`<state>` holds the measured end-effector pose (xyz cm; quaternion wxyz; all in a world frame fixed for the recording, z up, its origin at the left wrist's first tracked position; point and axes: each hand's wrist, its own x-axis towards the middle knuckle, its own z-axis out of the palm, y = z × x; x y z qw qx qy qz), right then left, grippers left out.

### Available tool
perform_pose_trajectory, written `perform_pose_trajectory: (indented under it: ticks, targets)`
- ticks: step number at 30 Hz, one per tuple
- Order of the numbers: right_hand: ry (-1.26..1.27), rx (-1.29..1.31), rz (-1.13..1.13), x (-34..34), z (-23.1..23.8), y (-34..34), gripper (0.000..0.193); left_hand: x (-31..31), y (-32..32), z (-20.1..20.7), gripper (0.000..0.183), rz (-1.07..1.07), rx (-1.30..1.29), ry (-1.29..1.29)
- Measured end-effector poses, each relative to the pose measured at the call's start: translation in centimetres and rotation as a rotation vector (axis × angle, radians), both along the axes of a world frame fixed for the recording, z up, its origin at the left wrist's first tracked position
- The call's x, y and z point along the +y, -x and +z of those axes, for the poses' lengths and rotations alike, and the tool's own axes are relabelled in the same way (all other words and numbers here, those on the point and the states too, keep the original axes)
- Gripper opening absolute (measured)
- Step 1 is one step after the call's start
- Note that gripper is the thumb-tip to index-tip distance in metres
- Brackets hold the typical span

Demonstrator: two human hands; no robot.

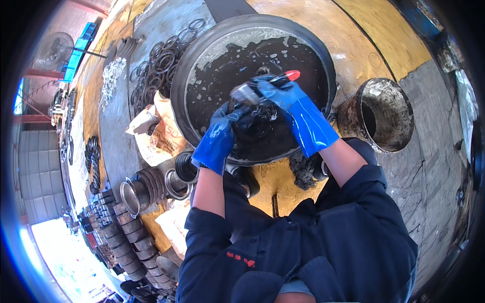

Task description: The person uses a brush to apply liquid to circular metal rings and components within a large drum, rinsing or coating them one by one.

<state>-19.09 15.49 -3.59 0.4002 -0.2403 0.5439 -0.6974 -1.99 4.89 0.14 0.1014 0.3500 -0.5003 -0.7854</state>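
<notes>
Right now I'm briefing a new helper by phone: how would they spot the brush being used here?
Find the big round black basin of dark, foamy liquid on the bench. Above its middle, two blue-gloved hands meet; the right hand grips the brush. It is the only thing there with a bright red handle tip.

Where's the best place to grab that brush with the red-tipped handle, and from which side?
Probably by the red-tipped handle end of the brush, coming from the right. The bristle head points left over the dark wet part in the left hand, and the right hand already wraps the handle there.
</notes>
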Motion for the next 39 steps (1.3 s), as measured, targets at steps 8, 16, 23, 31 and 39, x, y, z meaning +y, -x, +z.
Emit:
perform_pose_trajectory:
  ticks: [8,16,23,31,39]
  targets:
    - [0.019,0.124,-0.07,-0.2,0.8,-0.1,0.024,0.1,0.3,-0.3,0.038,0.017,0.057,-0.021]
    - [-0.132,0.041,-0.253,1.0,2.3,0.6,0.026,-0.6,-0.2,0.2,0.039,0.108,0.012,-0.007]
    - [0.208,0.013,-0.067,-0.2,1.9,-1.5,0.027,-0.6,0.4,-2.2,0.037,0.01,0.125,0.076]
    - [-0.365,0.143,-0.376,0.7,-5.6,3.8,0.022,0.0,1.3,-1.7,0.036,0.064,0.052,0.006]
    - [0.023,-0.641,-0.208,-0.2,3.4,-1.5,0.027,-1.8,1.5,-3.7,0.044,0.333,0.017,-0.443]
